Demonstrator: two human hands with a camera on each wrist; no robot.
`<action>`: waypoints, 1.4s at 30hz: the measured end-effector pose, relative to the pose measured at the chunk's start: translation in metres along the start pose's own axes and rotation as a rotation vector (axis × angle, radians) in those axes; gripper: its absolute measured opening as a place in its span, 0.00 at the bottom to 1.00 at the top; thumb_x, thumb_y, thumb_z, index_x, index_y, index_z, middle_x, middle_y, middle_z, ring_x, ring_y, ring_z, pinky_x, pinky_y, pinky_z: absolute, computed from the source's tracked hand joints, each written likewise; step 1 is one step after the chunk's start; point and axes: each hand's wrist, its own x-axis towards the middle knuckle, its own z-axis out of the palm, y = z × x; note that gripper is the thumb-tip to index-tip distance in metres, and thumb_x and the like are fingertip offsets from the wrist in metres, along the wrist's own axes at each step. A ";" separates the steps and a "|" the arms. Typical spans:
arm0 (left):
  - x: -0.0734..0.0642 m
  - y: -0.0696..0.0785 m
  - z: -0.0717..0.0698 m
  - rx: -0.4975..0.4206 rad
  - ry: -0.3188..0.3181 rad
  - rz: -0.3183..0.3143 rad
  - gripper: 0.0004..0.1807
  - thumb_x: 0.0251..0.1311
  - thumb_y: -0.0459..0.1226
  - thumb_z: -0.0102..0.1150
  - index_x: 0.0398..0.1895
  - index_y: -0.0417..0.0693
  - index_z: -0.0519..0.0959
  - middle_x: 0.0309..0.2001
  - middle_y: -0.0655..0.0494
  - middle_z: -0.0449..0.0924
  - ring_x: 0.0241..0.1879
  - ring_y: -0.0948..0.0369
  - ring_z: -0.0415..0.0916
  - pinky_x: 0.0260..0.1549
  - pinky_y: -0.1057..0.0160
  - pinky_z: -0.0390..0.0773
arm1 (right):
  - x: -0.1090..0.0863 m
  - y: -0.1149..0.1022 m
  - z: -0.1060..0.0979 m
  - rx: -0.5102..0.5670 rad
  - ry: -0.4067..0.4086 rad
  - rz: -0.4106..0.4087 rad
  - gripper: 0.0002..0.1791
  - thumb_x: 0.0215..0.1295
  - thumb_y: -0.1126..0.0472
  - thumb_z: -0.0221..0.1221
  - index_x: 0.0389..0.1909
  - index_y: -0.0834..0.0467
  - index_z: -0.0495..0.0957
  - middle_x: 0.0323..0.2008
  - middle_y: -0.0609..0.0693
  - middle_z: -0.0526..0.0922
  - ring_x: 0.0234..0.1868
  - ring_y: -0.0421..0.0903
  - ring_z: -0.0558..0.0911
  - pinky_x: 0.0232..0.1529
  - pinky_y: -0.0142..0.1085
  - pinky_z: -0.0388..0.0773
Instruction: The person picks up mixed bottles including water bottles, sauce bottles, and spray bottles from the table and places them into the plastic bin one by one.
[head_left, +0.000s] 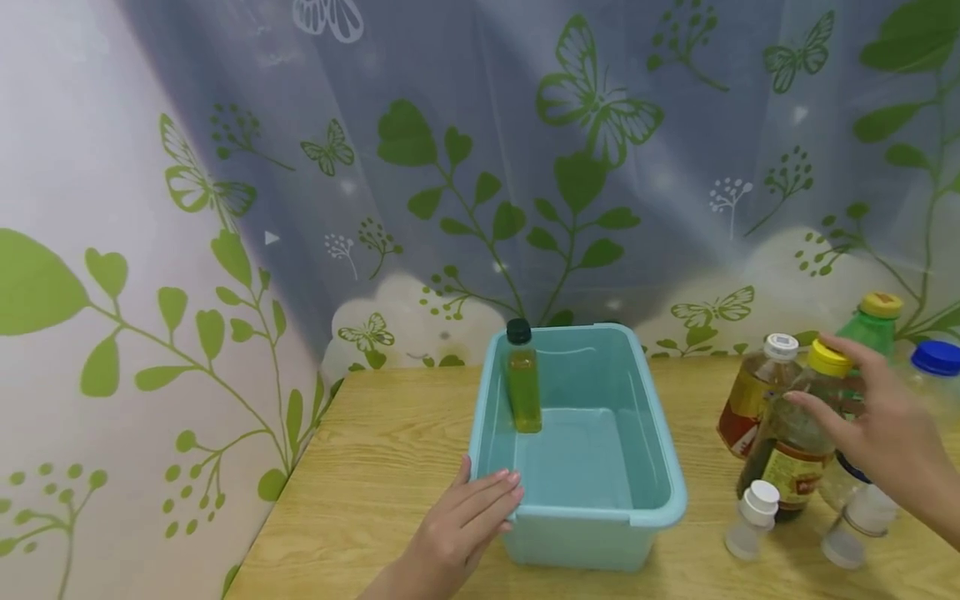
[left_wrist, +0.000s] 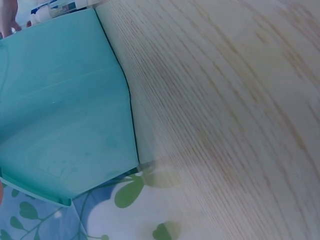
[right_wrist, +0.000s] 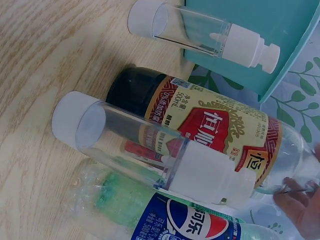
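Observation:
My left hand [head_left: 468, 521] rests with straight fingers on the near left rim of a light-blue plastic bin [head_left: 577, 537]. Inside the bin a small dark-capped bottle of yellow-green liquid [head_left: 525, 387] stands against the left wall. At the right, my right hand [head_left: 888, 417] reaches round the top of a yellow-capped seasoning bottle [head_left: 798, 475], thumb and forefinger spread on either side of its neck. That bottle holds dark liquid and has a cream and red label. In the right wrist view, fingertips [right_wrist: 292, 202] lie right at its shoulder.
Beside it stand a white-capped bottle with a red and yellow label [head_left: 757, 400], a green bottle [head_left: 870, 333] and a blue-capped bottle [head_left: 933, 367]. Two small clear pump bottles, one left [head_left: 750, 521] and one right [head_left: 858, 525], stand in front. A patterned curtain [head_left: 465, 167] hangs behind the wooden table [head_left: 360, 475].

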 end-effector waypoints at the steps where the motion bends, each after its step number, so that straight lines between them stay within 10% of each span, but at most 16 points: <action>1: 0.000 0.000 0.000 0.001 -0.001 0.001 0.16 0.70 0.36 0.46 0.44 0.33 0.81 0.43 0.41 0.83 0.44 0.50 0.82 0.66 0.49 0.58 | 0.001 -0.005 -0.002 -0.017 -0.003 -0.011 0.48 0.50 0.57 0.71 0.69 0.60 0.56 0.48 0.71 0.72 0.32 0.50 0.85 0.17 0.15 0.67; 3: 0.001 0.000 0.000 0.003 -0.003 -0.002 0.16 0.70 0.36 0.46 0.44 0.33 0.81 0.43 0.41 0.83 0.44 0.50 0.82 0.66 0.49 0.58 | 0.003 -0.015 -0.007 -0.037 -0.018 -0.032 0.49 0.52 0.45 0.67 0.68 0.62 0.55 0.48 0.74 0.71 0.28 0.70 0.79 0.11 0.22 0.62; 9: 0.002 0.000 0.000 0.005 -0.002 -0.001 0.16 0.70 0.36 0.46 0.43 0.33 0.81 0.43 0.41 0.84 0.44 0.50 0.82 0.66 0.49 0.58 | 0.003 -0.020 -0.010 -0.022 -0.035 -0.015 0.44 0.58 0.52 0.65 0.69 0.62 0.53 0.50 0.74 0.70 0.30 0.71 0.79 0.12 0.29 0.71; 16: -0.001 0.000 0.002 -0.008 -0.001 -0.004 0.16 0.70 0.36 0.46 0.44 0.33 0.80 0.44 0.41 0.83 0.45 0.50 0.81 0.66 0.49 0.58 | -0.004 0.007 0.001 0.020 -0.024 -0.007 0.45 0.54 0.63 0.68 0.71 0.56 0.54 0.56 0.69 0.69 0.37 0.19 0.73 0.29 0.06 0.64; 21: -0.001 0.000 0.002 -0.003 -0.008 -0.007 0.15 0.70 0.36 0.46 0.45 0.33 0.80 0.44 0.41 0.83 0.45 0.50 0.81 0.66 0.48 0.59 | -0.001 -0.009 -0.005 0.083 -0.032 0.016 0.42 0.57 0.64 0.66 0.69 0.60 0.55 0.54 0.72 0.69 0.40 0.11 0.65 0.32 0.05 0.61; 26: -0.001 0.000 0.001 0.004 -0.012 -0.010 0.16 0.70 0.36 0.46 0.45 0.33 0.80 0.44 0.41 0.83 0.45 0.50 0.81 0.66 0.48 0.59 | 0.002 -0.018 -0.008 0.092 -0.046 0.036 0.41 0.57 0.66 0.66 0.68 0.64 0.55 0.54 0.73 0.68 0.32 0.55 0.84 0.27 0.07 0.63; 30: -0.002 0.001 0.000 0.004 -0.022 -0.021 0.16 0.70 0.36 0.46 0.45 0.33 0.80 0.44 0.42 0.83 0.45 0.50 0.81 0.66 0.49 0.59 | 0.001 -0.011 -0.006 0.088 -0.032 0.012 0.42 0.54 0.68 0.67 0.68 0.63 0.55 0.54 0.71 0.69 0.32 0.56 0.84 0.28 0.07 0.64; 37: -0.001 0.000 -0.001 0.008 -0.039 -0.022 0.16 0.70 0.37 0.46 0.45 0.33 0.80 0.45 0.42 0.83 0.46 0.51 0.81 0.64 0.49 0.63 | 0.004 -0.012 -0.009 0.067 -0.008 -0.049 0.41 0.56 0.66 0.66 0.68 0.65 0.55 0.51 0.70 0.69 0.38 0.11 0.64 0.30 0.07 0.65; 42: -0.001 0.000 -0.003 0.001 -0.050 -0.026 0.16 0.70 0.37 0.47 0.47 0.34 0.80 0.46 0.42 0.83 0.47 0.50 0.81 0.62 0.49 0.65 | 0.005 0.005 -0.004 0.145 0.017 -0.032 0.39 0.57 0.69 0.64 0.68 0.64 0.56 0.57 0.67 0.64 0.43 0.13 0.65 0.32 0.06 0.64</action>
